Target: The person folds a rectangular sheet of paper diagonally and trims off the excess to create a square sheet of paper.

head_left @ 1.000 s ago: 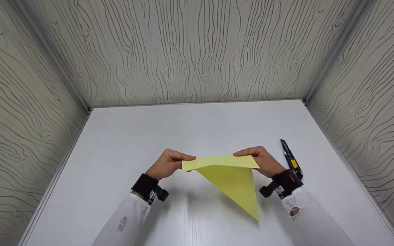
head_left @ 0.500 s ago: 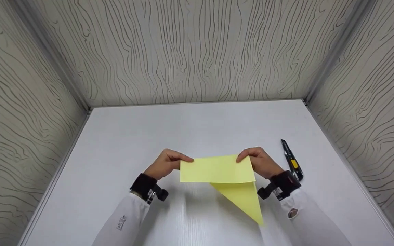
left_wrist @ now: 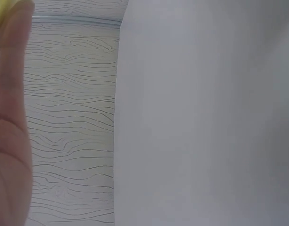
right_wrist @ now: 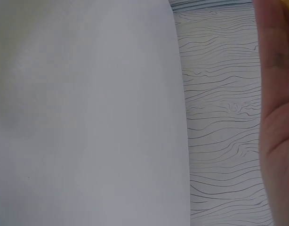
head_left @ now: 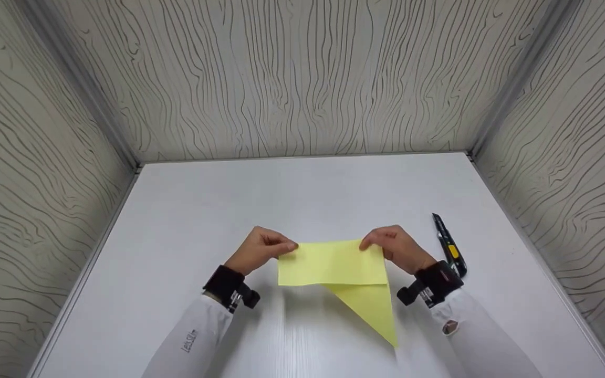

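Between my two hands a folded sheet of yellow paper [head_left: 333, 265] is held up above the white table. Its upper part is a rectangle, and a pointed triangular flap hangs below on the right side. My left hand [head_left: 260, 250] pinches the upper left corner between thumb and fingers. At the upper right, my right hand [head_left: 399, 249] pinches the top edge, thumb in front. In the left wrist view, the left hand [left_wrist: 12, 122] shows along the left side with a bit of yellow at its fingertip. The right hand [right_wrist: 278, 108] fills the right side of the right wrist view.
A black utility knife [head_left: 449, 245] with a yellow slider lies on the white table [head_left: 218, 194], just beyond the right wrist. Wood-grain patterned panels [head_left: 302, 79] stand behind and on both sides. Each wrist wears a black strap with a camera.
The paper has tipped so its front rectangle faces up more fully and looks taller, with less of the triangular flap showing. The right thumb has come down onto the front. Both hands stay in place.
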The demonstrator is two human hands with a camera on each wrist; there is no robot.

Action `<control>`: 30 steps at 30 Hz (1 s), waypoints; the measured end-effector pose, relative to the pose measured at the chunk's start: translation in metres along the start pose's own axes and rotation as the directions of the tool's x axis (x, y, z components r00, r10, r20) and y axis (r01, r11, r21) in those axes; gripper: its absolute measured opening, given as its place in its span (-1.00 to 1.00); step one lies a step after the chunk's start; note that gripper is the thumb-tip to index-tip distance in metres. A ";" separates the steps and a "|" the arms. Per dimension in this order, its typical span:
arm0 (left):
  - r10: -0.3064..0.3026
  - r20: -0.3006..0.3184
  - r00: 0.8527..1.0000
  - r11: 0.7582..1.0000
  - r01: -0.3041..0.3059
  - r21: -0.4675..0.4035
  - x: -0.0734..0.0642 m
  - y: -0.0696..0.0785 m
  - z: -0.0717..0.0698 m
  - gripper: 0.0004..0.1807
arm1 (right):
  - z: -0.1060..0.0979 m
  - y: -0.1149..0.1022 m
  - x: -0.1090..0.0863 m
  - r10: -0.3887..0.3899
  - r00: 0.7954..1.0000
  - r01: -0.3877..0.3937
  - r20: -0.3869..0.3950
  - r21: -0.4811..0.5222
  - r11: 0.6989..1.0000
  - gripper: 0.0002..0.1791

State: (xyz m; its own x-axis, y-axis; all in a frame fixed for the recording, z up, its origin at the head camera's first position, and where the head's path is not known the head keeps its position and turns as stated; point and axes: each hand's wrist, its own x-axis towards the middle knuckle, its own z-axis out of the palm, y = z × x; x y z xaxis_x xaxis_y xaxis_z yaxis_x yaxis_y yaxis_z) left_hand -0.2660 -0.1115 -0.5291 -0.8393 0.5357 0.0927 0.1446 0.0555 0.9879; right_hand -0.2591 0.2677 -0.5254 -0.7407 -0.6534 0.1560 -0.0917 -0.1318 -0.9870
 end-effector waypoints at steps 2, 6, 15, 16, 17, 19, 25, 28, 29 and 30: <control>-0.004 -0.033 0.999 0.999 0.005 0.039 0.002 -0.001 0.003 -0.78 | 0.002 0.000 0.000 0.033 0.997 -0.040 -0.072 -0.102 0.994 -0.77; 0.000 -0.073 0.997 0.999 0.003 0.040 0.004 -0.003 0.005 -0.79 | 0.003 -0.001 0.000 0.071 0.987 -0.102 -0.142 -0.224 0.969 -0.78; -0.033 -0.044 0.998 0.998 0.036 0.056 0.003 0.002 0.003 -0.62 | 0.004 -0.016 0.003 0.113 0.983 -0.162 -0.146 -0.382 0.910 -0.54; -0.032 -0.041 0.999 0.997 0.035 0.069 0.003 0.003 0.003 -0.65 | 0.005 -0.019 0.003 0.113 0.983 -0.164 -0.145 -0.413 0.896 -0.58; -0.032 -0.038 0.999 0.996 0.035 0.079 0.004 0.004 0.003 -0.69 | 0.005 -0.022 0.003 0.111 0.984 -0.163 -0.143 -0.439 0.884 -0.63; -0.037 -0.037 0.999 0.996 0.040 0.085 0.005 0.006 0.003 -0.73 | 0.005 -0.027 0.004 0.109 0.984 -0.163 -0.140 -0.468 0.868 -0.70; -0.065 -0.017 0.998 0.991 0.066 0.113 0.008 0.011 0.002 -0.79 | 0.003 -0.032 0.008 0.125 0.984 -0.173 -0.130 -0.485 0.857 -0.72; -0.088 0.023 0.996 0.981 0.082 0.173 0.011 0.018 0.003 -0.80 | 0.003 -0.031 0.009 0.143 0.981 -0.190 -0.134 -0.479 0.857 -0.72; -0.095 0.042 0.995 0.978 0.085 0.193 0.012 0.020 0.004 -0.79 | 0.003 -0.031 0.009 0.147 0.980 -0.194 -0.135 -0.476 0.858 -0.72; -0.097 0.063 0.993 0.973 0.082 0.214 0.013 0.023 0.005 -0.78 | 0.003 -0.031 0.009 0.148 0.979 -0.197 -0.140 -0.475 0.858 -0.72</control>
State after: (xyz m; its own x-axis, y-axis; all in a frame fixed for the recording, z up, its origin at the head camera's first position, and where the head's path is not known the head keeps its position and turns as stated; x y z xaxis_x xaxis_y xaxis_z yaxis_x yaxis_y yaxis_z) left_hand -0.2709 -0.0985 -0.5055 -0.8147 0.5798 -0.0118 0.1845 0.2783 0.9426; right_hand -0.2611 0.2634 -0.4936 -0.8317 -0.5552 0.0014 -0.2485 0.3700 -0.8952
